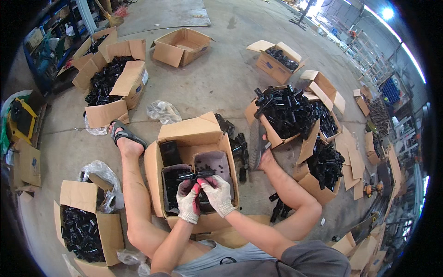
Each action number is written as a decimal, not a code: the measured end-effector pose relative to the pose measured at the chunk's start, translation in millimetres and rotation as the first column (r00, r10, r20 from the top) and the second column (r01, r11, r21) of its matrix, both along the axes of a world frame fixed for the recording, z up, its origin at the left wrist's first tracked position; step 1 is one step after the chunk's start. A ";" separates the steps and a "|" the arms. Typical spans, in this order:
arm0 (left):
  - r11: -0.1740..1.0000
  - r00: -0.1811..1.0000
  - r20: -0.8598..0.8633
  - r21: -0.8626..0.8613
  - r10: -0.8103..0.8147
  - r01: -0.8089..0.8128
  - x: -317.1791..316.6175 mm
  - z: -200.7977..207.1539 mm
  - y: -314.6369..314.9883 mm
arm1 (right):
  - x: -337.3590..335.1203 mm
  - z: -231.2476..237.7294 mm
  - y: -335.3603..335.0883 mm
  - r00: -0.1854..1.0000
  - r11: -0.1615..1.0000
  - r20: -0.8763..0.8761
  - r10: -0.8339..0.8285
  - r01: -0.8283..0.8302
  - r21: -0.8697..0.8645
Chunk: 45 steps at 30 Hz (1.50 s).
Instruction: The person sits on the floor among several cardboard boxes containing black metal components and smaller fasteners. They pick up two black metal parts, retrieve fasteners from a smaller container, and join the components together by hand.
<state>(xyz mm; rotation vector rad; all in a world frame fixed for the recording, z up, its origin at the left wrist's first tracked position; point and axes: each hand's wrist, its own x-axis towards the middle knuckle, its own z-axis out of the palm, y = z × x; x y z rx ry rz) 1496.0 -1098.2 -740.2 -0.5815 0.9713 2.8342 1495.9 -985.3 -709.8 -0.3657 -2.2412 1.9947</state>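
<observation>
Over an open cardboard box between my legs, both hands hold a slim black part, lying roughly crosswise; its exact kind I cannot make out. My left hand, in a white glove with red fingers, is closed on its left and middle portion. My right hand, gloved alike, pinches it from the right. Smaller open-topped boxes stand inside the big one. The right inner box has small black pieces scattered on its bottom; the left inner box holds dark parts. My hands partly cover both.
Cardboard boxes heaped with black parts stand at left, lower left, right and far right. An empty-looking box sits farther off. Loose black parts and plastic bags lie on the concrete floor.
</observation>
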 end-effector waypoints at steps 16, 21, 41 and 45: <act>0.944 0.998 -0.012 -0.324 -0.066 0.059 19.5 13.2 4.5 | 24.0 12.9 -5.1 0.979 0.836 0.150 -0.135 0.194 -0.514; 0.913 0.997 -0.015 -0.402 -0.078 0.066 40.1 38.1 16.8 | 47.3 30.3 7.5 0.971 0.820 0.201 -0.132 0.221 -0.529; 0.637 0.868 0.108 -0.637 -0.484 0.434 130.5 -6.8 189.4 | 173.1 -42.5 164.4 0.798 0.611 0.411 -0.440 0.602 -0.513; 0.591 0.866 0.256 -0.645 -0.430 0.484 135.7 -9.1 180.9 | 168.8 -19.1 156.8 0.861 0.422 0.378 -0.340 0.499 -0.757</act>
